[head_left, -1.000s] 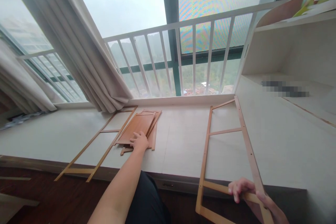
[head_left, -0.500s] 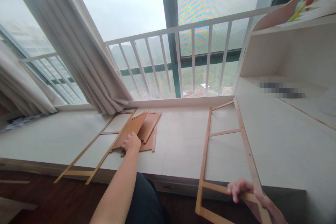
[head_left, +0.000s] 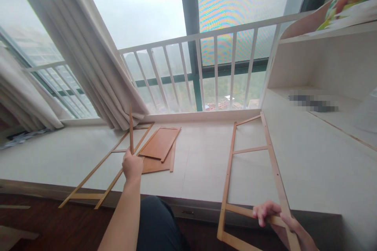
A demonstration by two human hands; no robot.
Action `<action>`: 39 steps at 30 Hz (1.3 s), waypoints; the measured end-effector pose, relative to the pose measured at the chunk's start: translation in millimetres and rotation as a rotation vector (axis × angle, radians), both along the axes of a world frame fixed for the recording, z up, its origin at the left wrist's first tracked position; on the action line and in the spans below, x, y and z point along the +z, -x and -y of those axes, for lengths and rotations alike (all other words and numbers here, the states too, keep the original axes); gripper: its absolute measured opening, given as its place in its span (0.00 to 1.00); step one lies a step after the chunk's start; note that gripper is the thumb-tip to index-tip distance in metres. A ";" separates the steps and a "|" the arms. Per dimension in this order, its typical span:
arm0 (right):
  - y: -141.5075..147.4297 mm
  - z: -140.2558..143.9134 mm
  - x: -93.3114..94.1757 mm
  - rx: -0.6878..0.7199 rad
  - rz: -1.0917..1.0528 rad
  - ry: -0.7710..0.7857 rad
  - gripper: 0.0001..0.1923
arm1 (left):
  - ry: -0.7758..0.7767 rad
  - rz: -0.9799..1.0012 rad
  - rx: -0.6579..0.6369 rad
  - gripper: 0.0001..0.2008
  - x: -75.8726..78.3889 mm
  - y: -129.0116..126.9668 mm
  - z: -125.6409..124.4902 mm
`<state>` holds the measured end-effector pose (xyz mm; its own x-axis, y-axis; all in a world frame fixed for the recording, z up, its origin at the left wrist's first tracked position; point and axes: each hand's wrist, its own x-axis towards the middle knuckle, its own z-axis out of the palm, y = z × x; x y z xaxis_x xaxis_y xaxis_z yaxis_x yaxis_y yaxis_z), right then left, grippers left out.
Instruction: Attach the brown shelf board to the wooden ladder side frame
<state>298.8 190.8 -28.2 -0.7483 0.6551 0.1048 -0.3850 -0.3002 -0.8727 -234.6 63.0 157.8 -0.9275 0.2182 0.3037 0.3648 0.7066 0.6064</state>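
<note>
My left hand [head_left: 132, 165] is closed on the lower end of a thin wooden panel [head_left: 131, 131], held upright and seen almost edge-on. Just to its right, two more wooden panels [head_left: 161, 144] lie overlapping on the white ledge. Beneath the held panel and to the left lies a wooden ladder-like frame [head_left: 88, 196]. At the lower right, my right hand [head_left: 272, 215] grips a second wooden frame [head_left: 229, 176] near the corner of its crossbar, with fingers curled over the bar. That frame rests on the ledge and sticks out past its front edge.
The white ledge [head_left: 203, 164] runs below a window with a white railing [head_left: 216, 70]. Grey curtains [head_left: 88, 47] hang to the left. A white shelf unit [head_left: 318, 145] stands on the right. Wooden pieces [head_left: 17, 233] lie on the dark floor at lower left.
My left hand has lifted the top panel off the pile, moved it left and turned it edge-on. My right hand keeps its hold on the frame.
</note>
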 end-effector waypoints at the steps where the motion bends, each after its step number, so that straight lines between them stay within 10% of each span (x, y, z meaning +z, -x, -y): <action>1: -1.4 0.5 -0.6 -0.005 0.009 0.003 0.27 | -0.028 -0.002 -0.004 0.28 3.9 -4.3 2.6; 11: -2.7 15.0 34.6 0.015 0.049 -0.012 0.25 | -0.330 0.195 -0.277 0.26 30.3 -41.0 6.6; 18: 3.3 17.6 45.6 -0.090 -0.049 -0.027 0.25 | -0.471 0.707 -0.630 0.30 42.2 -83.8 -5.7; 27: -2.6 13.4 75.4 -0.227 -0.233 -0.050 0.29 | -0.173 0.729 -0.964 0.33 23.4 -108.3 -27.2; 39: -13.7 0.7 112.9 -0.557 -0.082 -0.125 0.37 | 0.385 0.567 -1.323 0.28 49.6 -118.4 -54.5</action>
